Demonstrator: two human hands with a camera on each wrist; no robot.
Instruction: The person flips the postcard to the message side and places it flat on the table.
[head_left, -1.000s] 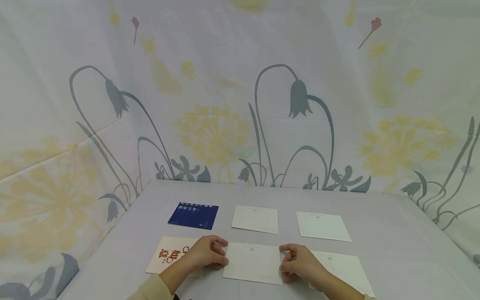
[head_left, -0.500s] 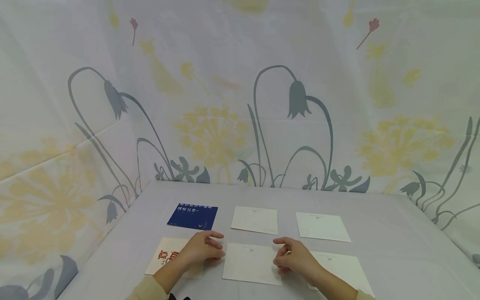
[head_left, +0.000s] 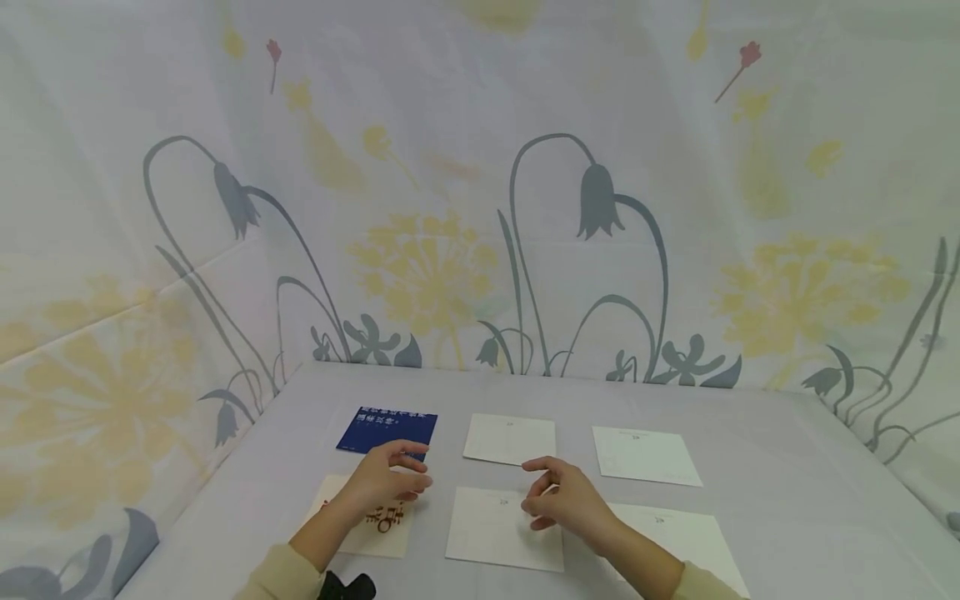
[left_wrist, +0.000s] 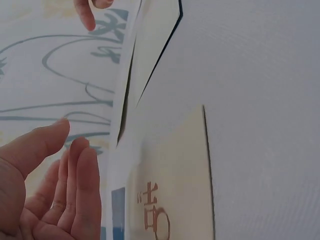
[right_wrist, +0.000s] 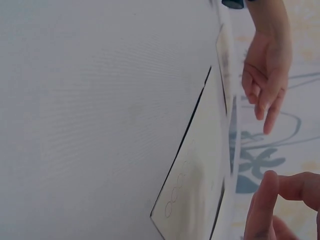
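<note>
My left hand [head_left: 386, 475] hovers over the gap between a dark blue card [head_left: 386, 433] with white lettering and a cream card [head_left: 375, 542] with reddish-brown characters. Its fingers are relaxed and hold nothing; the left wrist view shows them [left_wrist: 85, 185] raised beside the cream card. Over the right part of the front middle white card [head_left: 487, 529] is my right hand [head_left: 570, 504], loosely curled and holding nothing. Part of the front right white card [head_left: 693, 542] is hidden by the right forearm. The left hand covers part of the cream card's print.
Behind lie a middle white card [head_left: 510, 439] and a right white card [head_left: 647, 456], making two rows with the others. The table [head_left: 787, 500] has a pale cover. A flower-printed curtain [head_left: 465, 183] rises along its back and sides.
Both hands have let go of the front middle card's side edges and lifted. The left moved up and left toward the blue card; the right moved up and left over the white card.
</note>
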